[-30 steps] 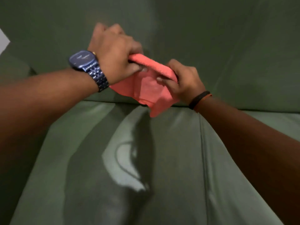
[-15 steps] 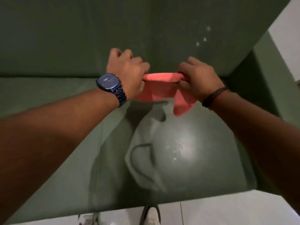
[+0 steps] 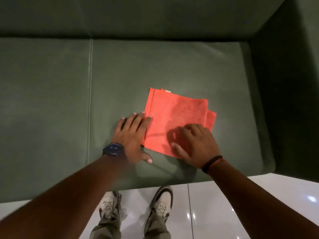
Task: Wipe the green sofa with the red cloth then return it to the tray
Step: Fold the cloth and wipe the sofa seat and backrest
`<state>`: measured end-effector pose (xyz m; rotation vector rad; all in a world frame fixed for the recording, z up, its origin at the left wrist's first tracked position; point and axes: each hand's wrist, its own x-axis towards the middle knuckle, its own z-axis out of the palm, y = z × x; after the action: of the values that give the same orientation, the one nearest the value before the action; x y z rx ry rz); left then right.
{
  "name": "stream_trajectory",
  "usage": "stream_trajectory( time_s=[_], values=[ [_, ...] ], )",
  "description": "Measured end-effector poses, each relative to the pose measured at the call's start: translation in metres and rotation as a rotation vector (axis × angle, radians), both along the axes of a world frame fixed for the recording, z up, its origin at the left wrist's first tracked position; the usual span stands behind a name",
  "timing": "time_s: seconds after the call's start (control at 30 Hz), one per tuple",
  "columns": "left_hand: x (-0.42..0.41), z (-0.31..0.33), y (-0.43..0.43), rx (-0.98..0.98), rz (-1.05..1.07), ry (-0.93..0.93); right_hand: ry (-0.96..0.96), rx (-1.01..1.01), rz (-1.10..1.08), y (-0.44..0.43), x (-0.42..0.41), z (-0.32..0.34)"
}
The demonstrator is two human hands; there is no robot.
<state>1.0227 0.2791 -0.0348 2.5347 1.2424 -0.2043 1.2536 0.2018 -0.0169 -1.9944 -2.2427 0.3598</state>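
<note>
The red cloth [image 3: 174, 118] lies folded flat on the seat of the green sofa [image 3: 51, 94], right of the seat seam. My left hand [image 3: 133, 135], with a dark watch on its wrist, rests flat on the seat at the cloth's left edge, fingers spread and fingertips touching the cloth. My right hand [image 3: 195, 145], a dark band on its wrist, presses down on the cloth's near right part with fingers apart. Neither hand grips the cloth. No tray is in view.
The sofa's backrest [image 3: 155, 16] runs along the top and its right armrest [image 3: 284, 92] rises at the right. A glossy white tiled floor [image 3: 241, 204] lies below the seat's front edge, with my two shoes [image 3: 162, 202] on it.
Both hands held the cloth up in front of the backrest; now it lies folded on the seat with both hands flat on or beside it. The view has tilted downward.
</note>
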Motion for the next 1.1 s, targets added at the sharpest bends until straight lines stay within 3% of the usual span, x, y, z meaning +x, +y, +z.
stream_trajectory(
  time_s=[0.07,0.13,0.23,0.33,0.5,0.63,0.7,0.9,1.1],
  values=[
    [-0.01,-0.003,0.01,-0.053,0.051,0.068,0.032,0.035,-0.21,0.017,-0.01,-0.008],
    [-0.014,-0.009,0.017,-0.088,0.092,0.114,0.027,-0.093,-0.295,0.027,-0.027,-0.017],
    [-0.017,-0.018,0.018,-0.116,0.137,0.162,-0.119,-0.142,-0.112,0.016,-0.041,-0.039],
    [-0.015,-0.023,0.015,-0.106,0.159,0.159,-0.144,-0.065,0.042,0.015,-0.014,-0.047],
    [-0.014,-0.024,0.016,-0.078,0.162,0.151,-0.144,-0.06,-0.329,0.024,-0.011,-0.046],
    [-0.014,-0.024,0.015,-0.091,0.157,0.157,-0.146,-0.036,0.081,0.026,-0.01,-0.049],
    [-0.014,-0.021,0.015,-0.112,0.162,0.151,-0.121,-0.012,0.167,0.027,0.003,-0.049],
    [-0.015,-0.024,0.016,-0.128,0.171,0.128,-0.102,-0.054,-0.22,0.026,-0.02,-0.047],
    [-0.017,-0.013,0.015,-0.159,0.172,0.068,-0.09,-0.154,-0.13,0.037,-0.055,-0.04]
  ],
)
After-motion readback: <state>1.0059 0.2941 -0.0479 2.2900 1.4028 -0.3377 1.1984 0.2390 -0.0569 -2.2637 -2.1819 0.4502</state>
